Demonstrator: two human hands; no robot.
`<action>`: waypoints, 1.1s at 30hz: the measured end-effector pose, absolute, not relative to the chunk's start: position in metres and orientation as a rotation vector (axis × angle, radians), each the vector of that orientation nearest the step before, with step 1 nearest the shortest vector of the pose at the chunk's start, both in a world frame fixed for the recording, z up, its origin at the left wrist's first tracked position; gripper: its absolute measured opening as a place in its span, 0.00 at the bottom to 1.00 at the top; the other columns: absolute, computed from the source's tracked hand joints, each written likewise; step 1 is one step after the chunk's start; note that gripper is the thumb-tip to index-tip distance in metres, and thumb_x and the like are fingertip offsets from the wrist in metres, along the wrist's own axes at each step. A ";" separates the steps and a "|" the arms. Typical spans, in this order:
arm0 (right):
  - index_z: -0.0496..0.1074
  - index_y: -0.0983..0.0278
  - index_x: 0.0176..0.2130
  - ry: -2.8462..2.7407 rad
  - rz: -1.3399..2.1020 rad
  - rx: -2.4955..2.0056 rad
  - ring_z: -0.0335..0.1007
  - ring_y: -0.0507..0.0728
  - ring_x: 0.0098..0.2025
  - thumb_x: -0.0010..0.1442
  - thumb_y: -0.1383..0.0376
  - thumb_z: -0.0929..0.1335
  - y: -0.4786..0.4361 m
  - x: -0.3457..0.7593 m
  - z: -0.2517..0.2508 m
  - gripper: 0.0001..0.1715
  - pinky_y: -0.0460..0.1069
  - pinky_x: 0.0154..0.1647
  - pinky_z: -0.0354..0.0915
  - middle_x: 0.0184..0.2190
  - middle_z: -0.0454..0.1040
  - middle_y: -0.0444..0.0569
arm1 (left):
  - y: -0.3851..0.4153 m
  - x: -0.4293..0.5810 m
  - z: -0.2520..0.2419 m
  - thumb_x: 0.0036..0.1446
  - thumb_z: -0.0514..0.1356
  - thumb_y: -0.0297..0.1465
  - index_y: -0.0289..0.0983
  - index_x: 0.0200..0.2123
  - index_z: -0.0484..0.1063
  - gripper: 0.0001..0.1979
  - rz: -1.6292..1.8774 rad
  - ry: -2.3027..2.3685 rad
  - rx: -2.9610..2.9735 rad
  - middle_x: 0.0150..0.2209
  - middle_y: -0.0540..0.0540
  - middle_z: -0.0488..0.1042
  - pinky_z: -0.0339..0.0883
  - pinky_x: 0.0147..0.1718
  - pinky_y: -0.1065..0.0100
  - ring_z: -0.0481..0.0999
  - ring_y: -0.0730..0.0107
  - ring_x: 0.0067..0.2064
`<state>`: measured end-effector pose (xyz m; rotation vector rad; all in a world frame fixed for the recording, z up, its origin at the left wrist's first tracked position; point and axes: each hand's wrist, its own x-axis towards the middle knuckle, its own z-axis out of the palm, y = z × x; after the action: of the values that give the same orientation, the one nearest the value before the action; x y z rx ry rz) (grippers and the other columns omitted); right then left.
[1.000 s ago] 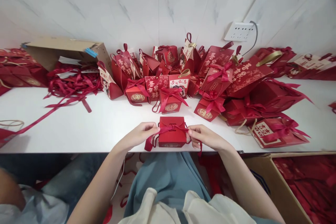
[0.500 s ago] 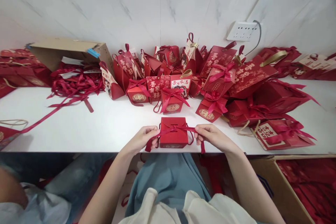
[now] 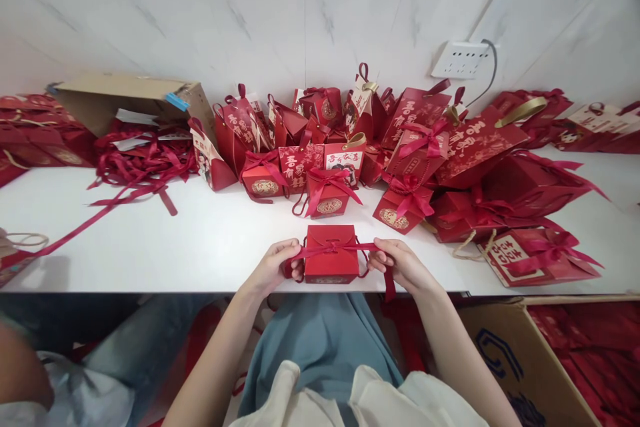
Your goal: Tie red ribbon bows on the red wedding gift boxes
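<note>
A small red gift box [image 3: 331, 265] stands at the near edge of the white table [image 3: 200, 240]. A dark red ribbon [image 3: 333, 249] runs across its top and out to both sides. My left hand [image 3: 275, 265] is closed on the ribbon's left end beside the box. My right hand [image 3: 400, 264] pinches the right end, whose tail hangs down over the table edge. Both hands touch the box's sides.
Many finished red gift boxes and bags with bows [image 3: 400, 147] crowd the back of the table. Loose red ribbons [image 3: 143, 163] spill from a cardboard box [image 3: 125, 97] at the left. An open carton [image 3: 555, 360] stands at the lower right. Another person's sleeve [image 3: 45, 387] shows at the lower left.
Both hands have pulled the ribbon ends outward and slightly down, tightening the ribbon across the box top. The box has stayed in place.
</note>
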<state>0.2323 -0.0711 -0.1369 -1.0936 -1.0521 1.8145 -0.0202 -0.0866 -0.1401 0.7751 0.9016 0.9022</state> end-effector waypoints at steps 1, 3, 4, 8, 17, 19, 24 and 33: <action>0.59 0.62 0.13 -1.048 1.811 -1.094 0.50 0.48 0.17 0.49 0.48 0.71 -0.071 0.232 -0.138 0.28 0.51 0.31 0.62 0.12 0.48 0.36 | -0.086 -0.020 -0.140 0.42 0.66 0.42 0.36 0.18 0.56 0.22 0.906 0.901 0.773 0.14 0.56 0.60 0.60 0.18 0.73 0.62 0.80 0.16; 0.58 0.61 0.13 -1.056 1.802 -1.097 0.50 0.49 0.17 0.49 0.48 0.71 -0.071 0.231 -0.139 0.29 0.51 0.31 0.62 0.12 0.47 0.36 | -0.086 -0.020 -0.139 0.41 0.66 0.41 0.36 0.17 0.56 0.22 0.912 0.900 0.772 0.14 0.56 0.60 0.60 0.18 0.73 0.62 0.79 0.16; 0.57 0.61 0.13 -1.063 1.799 -1.099 0.50 0.49 0.17 0.49 0.48 0.70 -0.071 0.231 -0.140 0.29 0.51 0.31 0.62 0.12 0.47 0.36 | -0.086 -0.020 -0.139 0.41 0.66 0.41 0.36 0.17 0.56 0.22 0.915 0.900 0.772 0.14 0.56 0.60 0.60 0.18 0.73 0.63 0.79 0.16; 0.58 0.62 0.14 -1.090 1.798 -1.093 0.49 0.48 0.18 0.50 0.48 0.70 -0.072 0.233 -0.142 0.28 0.51 0.31 0.61 0.12 0.48 0.36 | -0.085 -0.019 -0.139 0.39 0.67 0.42 0.36 0.16 0.56 0.23 0.921 0.898 0.776 0.13 0.56 0.60 0.59 0.17 0.73 0.62 0.79 0.16; 0.59 0.62 0.15 -1.155 1.794 -1.095 0.52 0.50 0.19 0.51 0.47 0.69 -0.072 0.237 -0.146 0.28 0.50 0.29 0.56 0.11 0.53 0.39 | -0.082 -0.024 -0.149 0.41 0.66 0.43 0.36 0.17 0.58 0.22 0.879 0.898 0.822 0.14 0.53 0.65 0.61 0.18 0.72 0.65 0.76 0.15; 0.59 0.62 0.15 -1.172 1.785 -1.103 0.54 0.51 0.20 0.51 0.47 0.69 -0.072 0.237 -0.148 0.28 0.50 0.30 0.57 0.11 0.55 0.40 | -0.082 -0.026 -0.152 0.41 0.66 0.44 0.36 0.17 0.58 0.22 0.874 0.895 0.841 0.14 0.52 0.66 0.61 0.18 0.72 0.65 0.76 0.16; 0.58 0.62 0.15 -1.209 1.773 -1.133 0.60 0.52 0.21 0.52 0.46 0.68 -0.071 0.238 -0.153 0.29 0.50 0.31 0.59 0.12 0.58 0.40 | -0.081 -0.027 -0.157 0.42 0.66 0.46 0.36 0.18 0.58 0.23 0.866 0.877 0.888 0.14 0.53 0.64 0.58 0.19 0.73 0.64 0.77 0.16; 0.62 0.64 0.19 -1.297 1.881 -1.213 0.59 0.48 0.13 0.49 0.43 0.68 -0.070 0.232 -0.160 0.29 0.44 0.16 0.56 0.11 0.64 0.40 | -0.077 -0.026 -0.161 0.43 0.65 0.47 0.36 0.20 0.58 0.23 0.819 0.892 0.950 0.14 0.55 0.63 0.51 0.17 0.75 0.61 0.80 0.15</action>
<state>0.2318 -0.0697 -0.1602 -1.2133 -1.2972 1.8811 -0.0258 -0.0769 -0.1607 0.9498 0.8920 0.8186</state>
